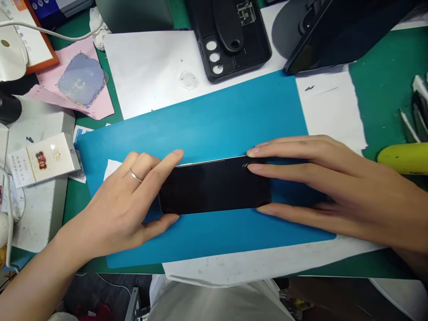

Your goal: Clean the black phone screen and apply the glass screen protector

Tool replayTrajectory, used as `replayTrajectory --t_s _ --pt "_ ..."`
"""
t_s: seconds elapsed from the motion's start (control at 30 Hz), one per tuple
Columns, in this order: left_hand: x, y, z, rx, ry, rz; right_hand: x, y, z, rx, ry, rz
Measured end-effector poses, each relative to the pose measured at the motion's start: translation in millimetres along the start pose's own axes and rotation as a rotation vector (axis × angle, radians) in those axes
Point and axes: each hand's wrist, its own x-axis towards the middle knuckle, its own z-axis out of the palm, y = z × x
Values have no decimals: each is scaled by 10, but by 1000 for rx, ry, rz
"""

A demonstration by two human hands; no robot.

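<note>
A black smartphone (214,186) lies lengthwise over the blue mat (207,122), its dark glass facing up. My left hand (130,205), with a ring on one finger, grips the phone's left end between forefinger on the far edge and thumb on the near edge. At the other end, my right hand (321,187) holds the phone with its fingertips: one at the far edge, one on the glass near the corner, and the thumb at the near edge. The phone's left end is partly covered by my left fingers.
Beyond the mat are a black phone case (230,40) and a dark screen on a round stand (334,35). To the left sit a white box (43,159) and a bluish pad (82,80) on pink paper. A yellow object (404,158) lies at the right.
</note>
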Motion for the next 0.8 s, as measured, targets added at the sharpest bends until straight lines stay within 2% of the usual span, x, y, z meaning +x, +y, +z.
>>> replayTrajectory --t_s 0.1,0.53,0.67,0.8 --pt "4 -6 1 -1 8 9 55 17 -30 24 -30 -128" --pt "-2 -23 -12 17 -21 1 50 63 13 111 -6 -121" --pt "-14 -17 -19 46 -32 -29 48 57 5 152 20 -31" --pt "-36 14 -4 106 14 -15 55 63 43 184 4 72"
